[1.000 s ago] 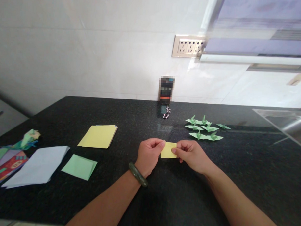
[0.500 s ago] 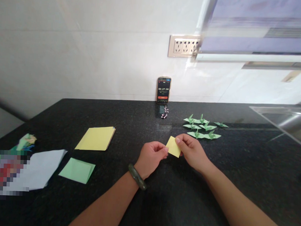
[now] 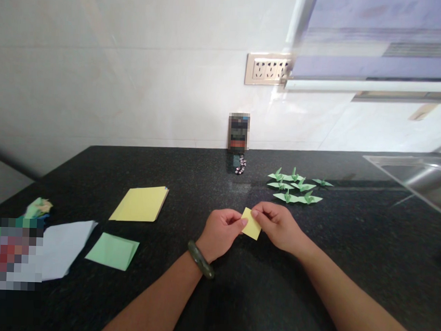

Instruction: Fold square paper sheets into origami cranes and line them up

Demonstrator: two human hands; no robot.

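Note:
A small folded yellow paper (image 3: 251,224) is pinched between both hands just above the black countertop (image 3: 205,184). My left hand (image 3: 220,232), with a dark green bangle on its wrist, grips the paper's left edge with closed fingers. My right hand (image 3: 278,226) pinches the top right corner. The paper sits tilted like a diamond.
A stack of yellow sheets (image 3: 139,203), a green folded sheet (image 3: 112,251) and pale blue sheets (image 3: 64,247) lie to the left. Several green paper cranes (image 3: 295,187) sit behind my right hand. A phone (image 3: 238,132) leans on the wall; a sink (image 3: 415,174) is at far right.
The yellow paper has been turned from lying square between my hands to a tilted, diamond-like position. Both hands stayed in the same place, still pinching it.

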